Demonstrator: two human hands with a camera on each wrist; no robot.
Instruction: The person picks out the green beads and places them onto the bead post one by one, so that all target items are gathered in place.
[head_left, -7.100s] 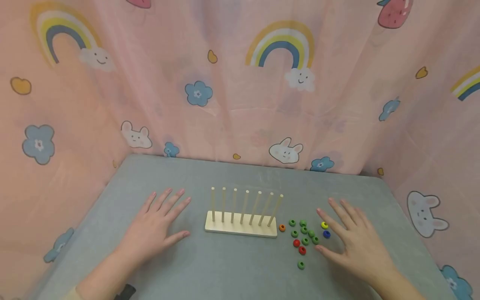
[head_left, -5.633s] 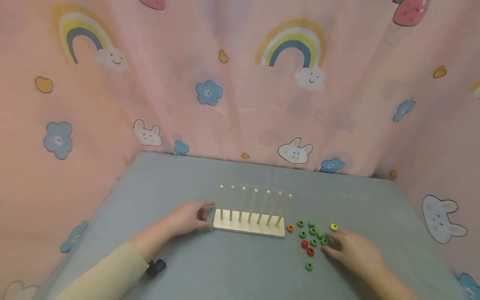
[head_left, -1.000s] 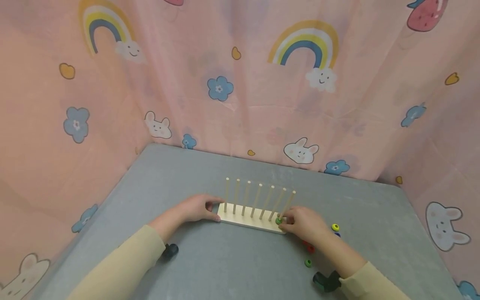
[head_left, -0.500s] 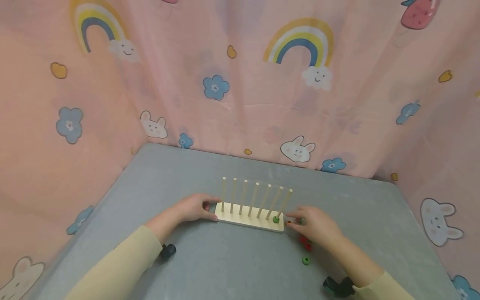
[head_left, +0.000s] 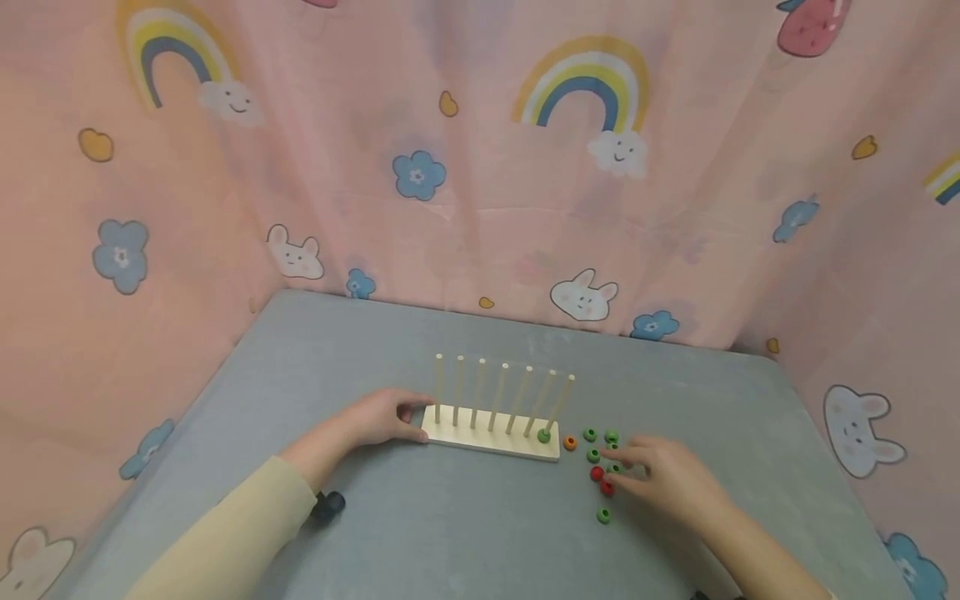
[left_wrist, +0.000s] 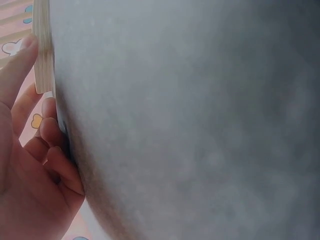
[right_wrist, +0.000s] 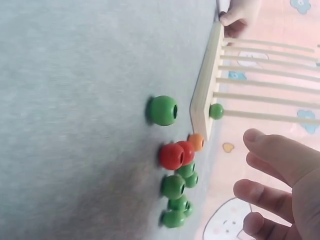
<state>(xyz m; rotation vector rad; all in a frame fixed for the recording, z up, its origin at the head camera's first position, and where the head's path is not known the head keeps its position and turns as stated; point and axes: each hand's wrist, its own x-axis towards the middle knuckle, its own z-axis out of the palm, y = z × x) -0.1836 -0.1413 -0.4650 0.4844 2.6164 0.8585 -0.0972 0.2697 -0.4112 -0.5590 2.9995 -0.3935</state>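
A pale wooden peg board (head_left: 491, 436) with several upright pegs stands on the table. My left hand (head_left: 381, 417) grips its left end, thumb at the front and a finger behind; the left wrist view shows the thumb on the board's end (left_wrist: 44, 50). One green bead (head_left: 543, 436) sits at the foot of the rightmost peg. My right hand (head_left: 667, 479) hovers at the loose beads with thumb and fingers apart, and the right wrist view shows nothing between them. Near its fingertips lie red beads (right_wrist: 171, 156) and several green beads (right_wrist: 173, 186).
An orange bead (head_left: 570, 443) lies just off the board's right end. A single green bead (head_left: 603, 516) lies nearer the front. Pink printed curtains (head_left: 495, 242) hang along the grey table's (head_left: 375, 350) back and sides.
My right hand has let go of the green bead at the rightmost peg and moved right to the loose beads. Earlier, my left hand came to the board's left end and stayed there.
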